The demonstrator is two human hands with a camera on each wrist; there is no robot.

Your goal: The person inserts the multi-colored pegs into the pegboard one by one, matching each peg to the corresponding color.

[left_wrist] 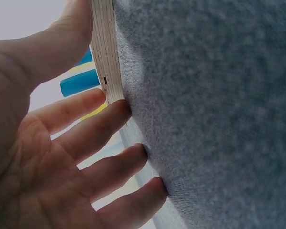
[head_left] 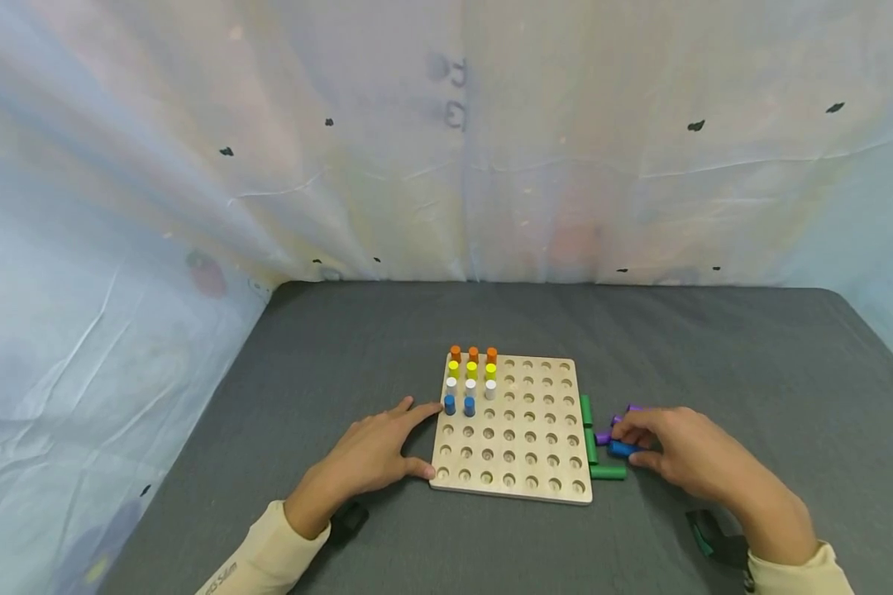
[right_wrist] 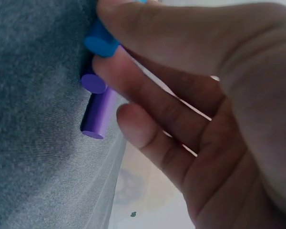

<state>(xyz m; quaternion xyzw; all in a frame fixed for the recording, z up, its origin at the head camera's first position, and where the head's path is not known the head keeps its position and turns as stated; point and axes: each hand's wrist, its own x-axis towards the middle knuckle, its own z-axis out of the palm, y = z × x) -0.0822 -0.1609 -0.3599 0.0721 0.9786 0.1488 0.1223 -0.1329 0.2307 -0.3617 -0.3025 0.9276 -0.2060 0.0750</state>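
Observation:
A pale wooden peg board (head_left: 499,425) lies on the dark cloth. Standing in its upper left holes are three orange pegs (head_left: 473,354), three yellow pegs (head_left: 472,370), three white pegs (head_left: 470,388) and two blue pegs (head_left: 470,406). My left hand (head_left: 368,453) rests at the board's left edge, thumb and fingers spread and touching its side. To the right of the board, my right hand (head_left: 688,450) pinches a loose blue peg (right_wrist: 101,40) between thumb and fingers, low over the cloth. Beside it lie purple pegs (right_wrist: 99,114), partly hidden by the hand in the head view.
Green pegs (head_left: 608,473) lie along the board's right edge. Grey cloth (head_left: 357,347) covers the table. Behind it hangs a pale patterned curtain (head_left: 521,165). Dark wrist straps (head_left: 707,533) sit below the hands.

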